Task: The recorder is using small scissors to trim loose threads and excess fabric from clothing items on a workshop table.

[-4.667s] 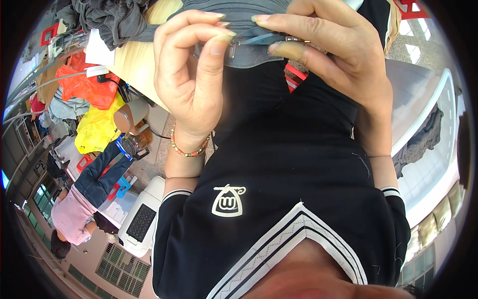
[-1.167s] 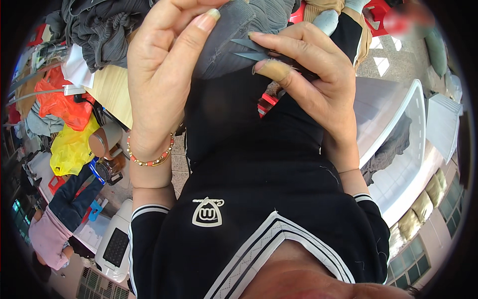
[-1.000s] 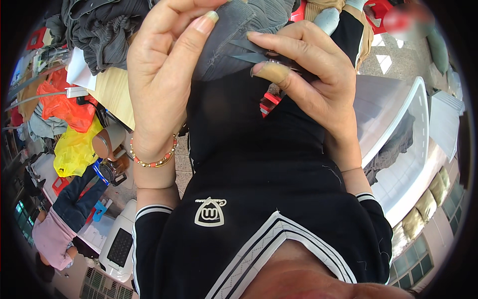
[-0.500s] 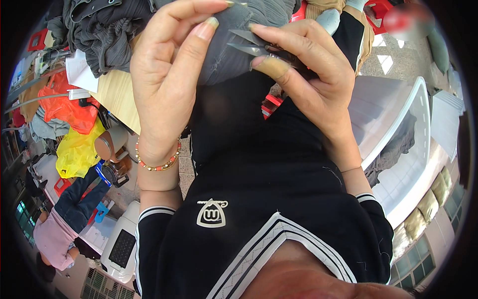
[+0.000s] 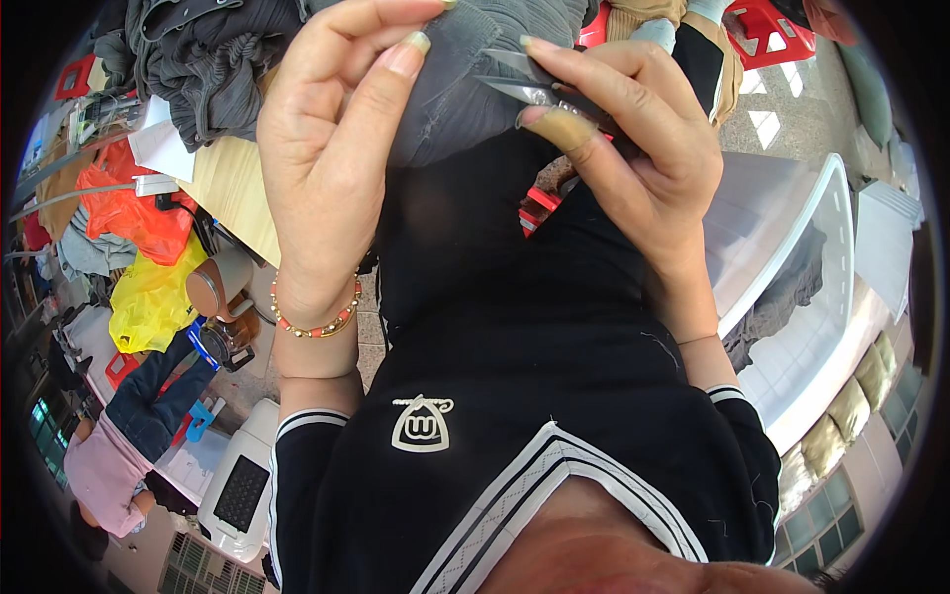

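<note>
Across my lap at the top lies a dark grey garment [image 5: 450, 114] with a stitched seam. My left hand [image 5: 322, 163] pinches its edge between thumb and fingertips, wearing a beaded bracelet on the wrist. In my right hand [image 5: 658, 158] is a pair of thread snips [image 5: 524, 92], held between a thumb with a tan covering and the fingers. The snips' two blades are apart and point left toward the seam, just right of it. Their handles are mostly hidden in my palm.
More dark grey clothing [image 5: 203, 74] is heaped at upper left by a wooden tabletop [image 5: 237, 193]. Red [image 5: 139, 203] and yellow bags [image 5: 153, 297] hang beyond. A white plastic bin [image 5: 836, 267] with dark cloth stands right. Another person [image 5: 109, 460] is at lower left.
My right hand has drawn the snips a little to the right and slightly up, away from the seam. The left hand keeps nearly the same place on the cloth.
</note>
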Available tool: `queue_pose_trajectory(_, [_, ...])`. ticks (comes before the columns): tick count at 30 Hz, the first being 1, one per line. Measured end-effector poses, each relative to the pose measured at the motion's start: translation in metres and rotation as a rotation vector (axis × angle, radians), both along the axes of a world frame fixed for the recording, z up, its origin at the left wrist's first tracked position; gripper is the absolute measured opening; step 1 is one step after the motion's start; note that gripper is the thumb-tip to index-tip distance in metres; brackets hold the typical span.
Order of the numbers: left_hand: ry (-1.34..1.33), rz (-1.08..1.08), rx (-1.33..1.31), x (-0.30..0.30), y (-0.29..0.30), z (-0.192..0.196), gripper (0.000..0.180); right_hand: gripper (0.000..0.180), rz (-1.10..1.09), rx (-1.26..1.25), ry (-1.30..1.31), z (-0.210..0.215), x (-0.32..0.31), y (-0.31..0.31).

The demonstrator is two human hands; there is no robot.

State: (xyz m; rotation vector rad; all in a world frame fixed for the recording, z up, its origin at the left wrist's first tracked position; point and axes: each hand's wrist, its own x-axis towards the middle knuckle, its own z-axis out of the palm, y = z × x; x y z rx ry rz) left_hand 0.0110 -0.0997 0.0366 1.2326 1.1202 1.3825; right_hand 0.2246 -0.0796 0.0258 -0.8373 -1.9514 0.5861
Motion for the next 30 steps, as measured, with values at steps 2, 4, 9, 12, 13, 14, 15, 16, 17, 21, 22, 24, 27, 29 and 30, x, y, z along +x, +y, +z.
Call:
queue_pose_trajectory(2, [-0.002,0.003,0.018,-0.001,0.001,-0.002,0.027,0.042,0.009,0.010,0.002,-0.002,-0.001,0.000])
queue_pose_trajectory(4, [-0.005,0.003,0.034,-0.001,0.001,-0.003,0.028,0.042,0.015,0.018,0.002,-0.003,-0.003,0.000])
queue_pose_trajectory(9, [-0.013,0.050,0.032,0.003,-0.002,-0.003,0.028,0.042,-0.003,0.023,-0.002,-0.002,-0.008,-0.003])
queue_pose_trajectory(12, [-0.017,0.051,0.066,0.002,-0.001,-0.005,0.028,0.041,-0.021,0.015,0.008,-0.003,-0.009,-0.004])
queue_pose_trajectory(13, [-0.017,0.048,0.066,0.002,-0.001,-0.005,0.028,0.041,-0.023,0.014,0.008,-0.004,-0.009,-0.004])
queue_pose_trajectory(14, [-0.001,0.048,0.071,0.003,-0.002,-0.005,0.028,0.041,-0.035,0.019,0.010,-0.004,-0.009,-0.003])
queue_pose_trajectory(15, [0.015,0.050,0.077,0.003,-0.002,-0.005,0.028,0.041,-0.046,0.024,0.012,-0.004,-0.009,-0.004])
queue_pose_trajectory(16, [0.016,0.048,0.076,0.003,-0.002,-0.005,0.028,0.041,-0.047,0.023,0.012,-0.005,-0.009,-0.004])
queue_pose_trajectory(17, [0.019,0.054,0.079,0.003,-0.002,-0.005,0.028,0.041,-0.046,0.008,0.008,-0.005,-0.009,-0.004])
queue_pose_trajectory(21, [-0.002,0.049,0.065,0.002,-0.001,-0.005,0.029,0.042,-0.028,0.057,-0.009,-0.006,-0.008,-0.002])
queue_pose_trajectory(22, [-0.002,0.048,0.065,0.001,-0.001,-0.005,0.029,0.042,-0.029,0.057,-0.009,-0.007,-0.008,-0.002])
queue_pose_trajectory(24, [-0.054,0.043,0.043,0.000,0.000,-0.005,0.029,0.043,-0.041,0.085,-0.018,-0.008,-0.010,-0.002])
queue_pose_trajectory(27, [-0.069,0.037,0.016,0.000,0.000,-0.004,0.029,0.044,-0.053,0.147,-0.015,-0.013,-0.011,-0.001])
queue_pose_trajectory(29, [-0.068,0.046,0.009,0.001,0.000,-0.003,0.029,0.043,-0.051,0.155,-0.017,-0.014,-0.012,-0.001])
queue_pose_trajectory(30, [-0.065,0.056,0.002,0.001,-0.001,-0.003,0.030,0.043,-0.048,0.163,-0.018,-0.015,-0.012,-0.001])
